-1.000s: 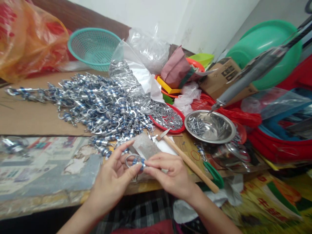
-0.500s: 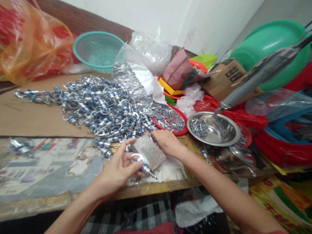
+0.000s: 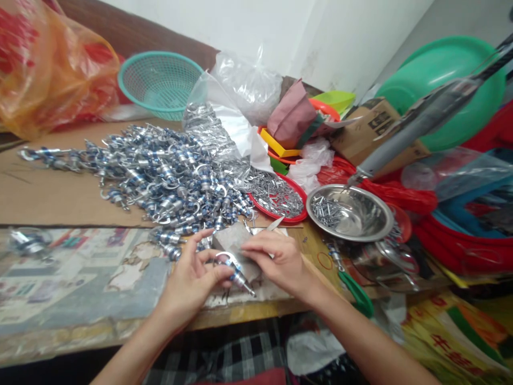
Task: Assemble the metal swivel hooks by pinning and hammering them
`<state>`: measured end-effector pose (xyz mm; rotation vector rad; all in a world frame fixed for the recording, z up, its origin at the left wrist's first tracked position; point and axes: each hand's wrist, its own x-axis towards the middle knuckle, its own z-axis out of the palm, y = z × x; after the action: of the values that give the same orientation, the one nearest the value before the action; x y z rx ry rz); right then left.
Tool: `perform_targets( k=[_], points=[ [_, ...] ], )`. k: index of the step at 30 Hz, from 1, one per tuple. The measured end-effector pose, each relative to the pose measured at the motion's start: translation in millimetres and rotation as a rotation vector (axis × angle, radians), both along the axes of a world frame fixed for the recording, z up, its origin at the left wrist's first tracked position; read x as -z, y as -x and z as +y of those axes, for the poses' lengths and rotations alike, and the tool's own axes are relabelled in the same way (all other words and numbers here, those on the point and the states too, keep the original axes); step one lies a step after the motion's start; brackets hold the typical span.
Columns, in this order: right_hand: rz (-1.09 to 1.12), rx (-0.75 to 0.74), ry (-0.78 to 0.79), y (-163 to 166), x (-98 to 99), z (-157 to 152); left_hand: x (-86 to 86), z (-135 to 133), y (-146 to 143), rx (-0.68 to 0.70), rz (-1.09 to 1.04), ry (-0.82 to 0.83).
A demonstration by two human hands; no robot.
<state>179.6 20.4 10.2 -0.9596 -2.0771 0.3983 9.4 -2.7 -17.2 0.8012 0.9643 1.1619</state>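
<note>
My left hand (image 3: 192, 283) is closed on a small silver swivel hook with blue bands (image 3: 231, 269), pinching its ring end just above the table's front edge. My right hand (image 3: 276, 259) lies beside it with fingers pressed together at the hook's other end; what they pinch is too small to name. Both hands are over a grey stone block (image 3: 234, 239). Right behind them lies a large heap of the same blue-banded hooks (image 3: 168, 171) on brown cardboard.
A red tray of small metal pins (image 3: 297, 215) and a steel bowl (image 3: 360, 214) with more pins stand to the right. A hammer head (image 3: 276, 223) pokes out behind my right hand; green-handled pliers (image 3: 356, 294) lie nearby. Teal basket (image 3: 160, 83), plastic bags and boxes crowd the back.
My right hand came back from the red tray to the hook at the block. The left hand has kept the hook in nearly the same place.
</note>
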Motion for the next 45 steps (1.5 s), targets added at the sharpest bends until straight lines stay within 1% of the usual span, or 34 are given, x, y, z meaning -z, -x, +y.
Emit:
perform_targets(
  k=[2, 4, 6, 8, 12, 17, 20, 23, 25, 29, 34, 35, 37, 41, 43, 45],
  points=[
    [-0.071, -0.036, -0.133, 6, 4.9, -10, 0.3, 0, 0, -0.006, -0.001, -0.01],
    [-0.156, -0.051, -0.231, 9, 8.6, -15, 0.2, -1, 0, -0.01, -0.008, -0.01],
    [-0.211, -0.053, -0.268, 8, 9.7, -17, 0.0, -1, 0, -0.015, -0.016, -0.005],
    [-0.236, -0.063, -0.27, 5, 9.1, -18, -0.2, -1, 0, -0.02, -0.016, 0.001],
    [-0.258, -0.054, -0.235, 2, 8.0, -27, -0.1, -2, -1, -0.03, -0.011, 0.0],
    [-0.297, 0.077, -0.103, 13, 5.4, -49, 0.5, -3, -1, -0.04, -0.01, -0.012],
    [-0.377, 0.138, -0.07, 21, 1.1, -57, 1.6, -3, -1, -0.042, -0.004, -0.015],
    [-0.486, 0.183, -0.067, 24, -3.6, -55, 2.1, -3, -1, -0.041, -0.004, -0.016],
    [-0.516, 0.169, -0.038, 22, -7.0, -48, 1.8, -3, -1, -0.039, -0.004, -0.017],
    [-0.545, 0.065, 0.06, 20, -17.4, -26, -0.1, -3, -1, -0.038, -0.006, -0.018],
    [-0.719, -0.032, 0.031, 26, -30.3, -12, -3.0, -4, -2, -0.044, -0.018, 0.001],
    [-0.721, -0.037, 0.041, 26, -30.4, -12, -3.5, -4, -2, -0.046, -0.017, 0.001],
    [-0.659, -0.026, 0.083, 23, -27.4, -13, -4.2, -3, -2, -0.046, -0.013, -0.003],
    [-0.429, 0.02, 0.169, 15, -18.0, -15, -3.8, -4, -2, -0.05, -0.005, -0.001],
    [-0.352, 0.029, 0.192, 13, -16.8, -14, -3.1, -4, -2, -0.054, -0.003, 0.001],
    [-0.256, 0.055, 0.269, 15, -18.9, -12, -2.4, -3, -2, -0.052, -0.003, -0.003]
  ],
)
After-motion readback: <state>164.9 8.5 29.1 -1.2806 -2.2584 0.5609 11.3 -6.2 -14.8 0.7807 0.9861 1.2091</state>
